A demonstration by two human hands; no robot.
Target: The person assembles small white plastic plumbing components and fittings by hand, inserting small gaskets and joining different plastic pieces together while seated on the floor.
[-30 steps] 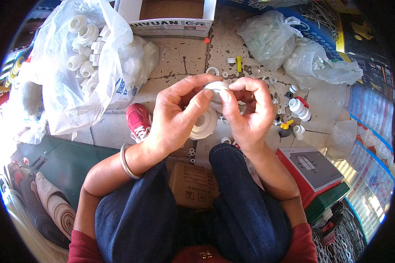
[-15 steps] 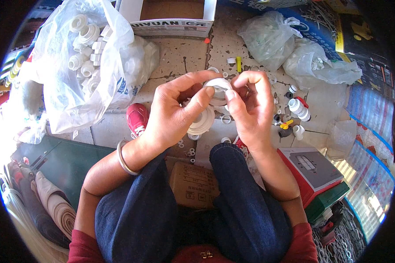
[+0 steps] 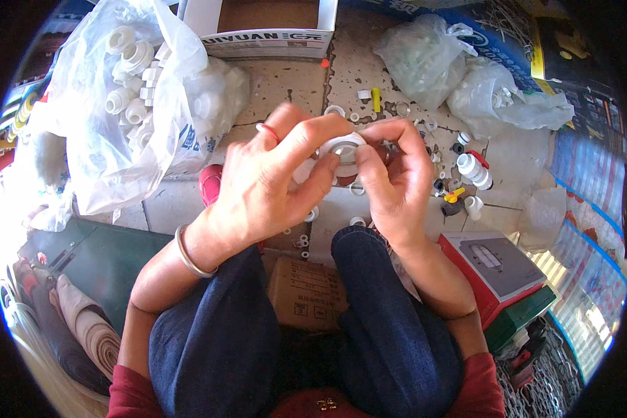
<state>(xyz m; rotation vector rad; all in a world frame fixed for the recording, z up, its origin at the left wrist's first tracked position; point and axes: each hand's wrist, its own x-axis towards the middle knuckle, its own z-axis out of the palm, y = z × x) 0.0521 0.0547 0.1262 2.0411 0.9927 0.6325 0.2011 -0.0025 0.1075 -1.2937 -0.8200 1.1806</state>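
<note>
Above the floor between my knees, both hands pinch a white plastic ring (image 3: 341, 141) with a greyish, see-through inner rim. My left hand (image 3: 268, 171) is closed on its left side, the thumb against the near edge. A red band circles one of its fingers, and a bangle is on the wrist. My right hand (image 3: 399, 177) grips the ring's right edge between thumb and curled forefinger. Part of another white plastic piece (image 3: 302, 171) shows behind my left hand; whether that hand holds it I cannot tell.
At left stands a clear bag of white pipe fittings (image 3: 139, 90). A white open carton (image 3: 272, 45) is at the back, tied plastic bags (image 3: 425, 63) at back right. Small valves (image 3: 474, 171) and rings lie right of my hands. A red-and-grey box (image 3: 491, 268) sits by my right knee.
My left hand has turned and its fingers have lifted around the ring, which has tilted. The larger white fitting seen below it is now mostly hidden. My right hand has barely moved.
</note>
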